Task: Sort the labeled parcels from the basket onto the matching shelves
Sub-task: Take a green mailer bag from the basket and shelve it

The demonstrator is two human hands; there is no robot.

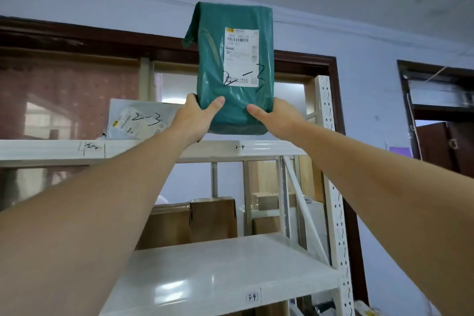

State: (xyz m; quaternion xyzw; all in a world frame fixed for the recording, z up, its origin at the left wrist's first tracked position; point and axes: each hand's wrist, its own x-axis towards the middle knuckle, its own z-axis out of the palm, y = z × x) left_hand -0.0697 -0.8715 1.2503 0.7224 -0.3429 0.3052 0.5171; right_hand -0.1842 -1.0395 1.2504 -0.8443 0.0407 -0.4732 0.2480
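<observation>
Head view: green parcel [234,67], glossy plastic, white label inked "2-3", upright at 12 o'clock above the upper shelf [269,149]. Left hand [196,117] and right hand [275,117] gripping bottom corners, thumbs across the front, other fingers hidden behind. White parcel [138,119] marked "2-3" at 9 o'clock on that shelf.

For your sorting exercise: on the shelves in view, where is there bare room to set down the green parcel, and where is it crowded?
The lower shelf, tagged 3-4, is bare across its front. Its back edge is crowded by brown boxes. On the upper shelf, the white parcel fills the left; the surface to its right is hidden behind the green parcel gripped by both hands.
</observation>
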